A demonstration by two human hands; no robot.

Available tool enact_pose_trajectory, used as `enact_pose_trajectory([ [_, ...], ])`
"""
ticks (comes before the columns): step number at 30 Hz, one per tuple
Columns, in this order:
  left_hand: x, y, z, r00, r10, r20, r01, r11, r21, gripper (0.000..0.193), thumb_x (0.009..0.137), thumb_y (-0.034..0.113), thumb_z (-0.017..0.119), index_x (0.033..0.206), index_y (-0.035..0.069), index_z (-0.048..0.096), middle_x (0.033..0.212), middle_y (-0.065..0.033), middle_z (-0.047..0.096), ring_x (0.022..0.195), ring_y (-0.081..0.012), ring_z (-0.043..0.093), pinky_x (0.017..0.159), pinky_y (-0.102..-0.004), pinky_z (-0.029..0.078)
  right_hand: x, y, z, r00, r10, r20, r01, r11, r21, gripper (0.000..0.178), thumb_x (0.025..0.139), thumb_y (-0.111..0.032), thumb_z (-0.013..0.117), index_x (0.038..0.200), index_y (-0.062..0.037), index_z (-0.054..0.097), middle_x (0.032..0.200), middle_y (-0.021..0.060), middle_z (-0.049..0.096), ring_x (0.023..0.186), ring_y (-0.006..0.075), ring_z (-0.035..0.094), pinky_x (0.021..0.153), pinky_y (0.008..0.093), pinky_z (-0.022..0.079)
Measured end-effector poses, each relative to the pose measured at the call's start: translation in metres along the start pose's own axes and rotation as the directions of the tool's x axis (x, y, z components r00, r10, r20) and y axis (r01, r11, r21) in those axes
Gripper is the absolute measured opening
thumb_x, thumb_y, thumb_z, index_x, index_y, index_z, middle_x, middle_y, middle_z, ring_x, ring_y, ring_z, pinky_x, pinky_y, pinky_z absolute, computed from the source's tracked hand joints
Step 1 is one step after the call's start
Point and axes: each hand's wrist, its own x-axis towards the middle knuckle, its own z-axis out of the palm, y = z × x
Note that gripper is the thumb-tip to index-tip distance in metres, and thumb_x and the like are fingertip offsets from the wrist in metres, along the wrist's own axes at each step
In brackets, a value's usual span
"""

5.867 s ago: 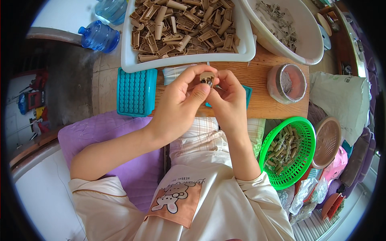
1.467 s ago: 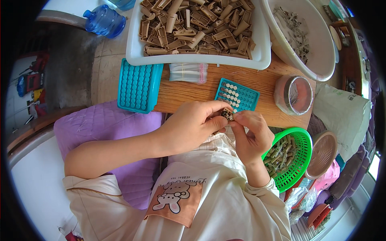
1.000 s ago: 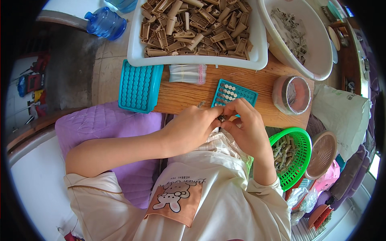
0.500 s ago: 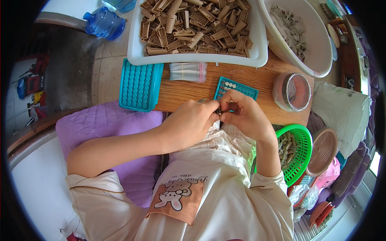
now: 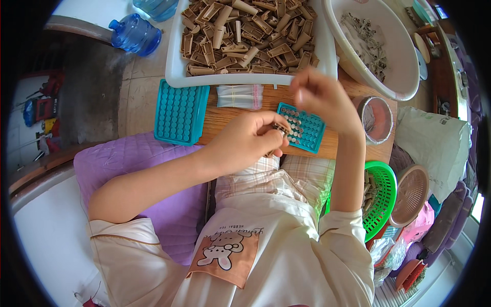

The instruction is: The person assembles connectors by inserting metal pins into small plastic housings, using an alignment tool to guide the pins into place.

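Between left fingers [image 5: 271, 140] | small brown piece [image 5: 281, 128] | right fingers [image 5: 310, 80] apart

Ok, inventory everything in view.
Bin: one, white, top
Casings: many, brown, in bin
Table: one, brown, centre
Gridded trays: two visible, teal, middle
Bags: one bundle, clear, middle
Basin: one, white, upper right
Tub: one, pinkish, right
Baskets: two, green and brown, right
Bottles: two, blue, upper left
Cushion: one, purple, left
Sack: one, white, right
Clutter: uncounted, mixed, right edge
Held piece: one, brownish, centre
Left hand: one, bare, gripping piece
Right hand: one, bare, centre-right
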Motion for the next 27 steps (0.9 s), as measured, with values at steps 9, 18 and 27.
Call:
enact_pose_trajectory([
  [9, 0.002, 0.007, -0.001, 0.998, -0.067, -0.020, 0.064, 0.991, -0.121, 0.021, 0.085, 0.007, 0.039, 0.102, -0.001, 0.048, 0.088, -0.0067, 0.055, 0.076, -0.0094, 0.055, 0.070, -0.0224, 0.045, 0.099, 0.031, -0.001, 0.964, -0.128, -0.233, -0.129, 0.539, -0.833, 0.020, 0.078, -0.022, 0.054, 0.090, -0.0062, 0.057, 0.064, 0.0108, 0.054, 0.060, 0.0209, 0.051, 0.060, 0.0290, 0.043],
  [18, -0.001, 0.006, 0.001, 0.978, 0.211, 0.006, -0.208, 0.969, -0.133, 0.035, 0.088, 0.010, 0.042, 0.121, 0.002, 0.036, 0.103, -0.0102, 0.053, 0.092, -0.0151, 0.054, 0.082, -0.0278, 0.044, 0.019, -0.004, 0.004, 0.859, -0.161, -0.485, 0.132, 0.987, -0.092, 0.024, 0.071, -0.006, 0.062, 0.091, 0.0011, 0.050, 0.088, 0.0111, 0.059, 0.077, 0.0146, 0.057, 0.067, 0.0247, 0.046],
  [27, 0.000, 0.008, 0.002, 0.979, 0.196, -0.060, -0.203, 0.968, -0.145, 0.034, 0.089, 0.012, 0.041, 0.121, 0.002, 0.038, 0.115, -0.0088, 0.046, 0.102, -0.0151, 0.049, 0.086, -0.0294, 0.043, -0.066, 0.007, 0.058, 0.886, -0.067, -0.460, 0.337, 0.774, 0.536, 0.034, 0.078, -0.009, 0.060, 0.106, 0.0035, 0.047, 0.100, 0.0119, 0.055, 0.096, 0.0198, 0.054, 0.074, 0.0239, 0.047],
])
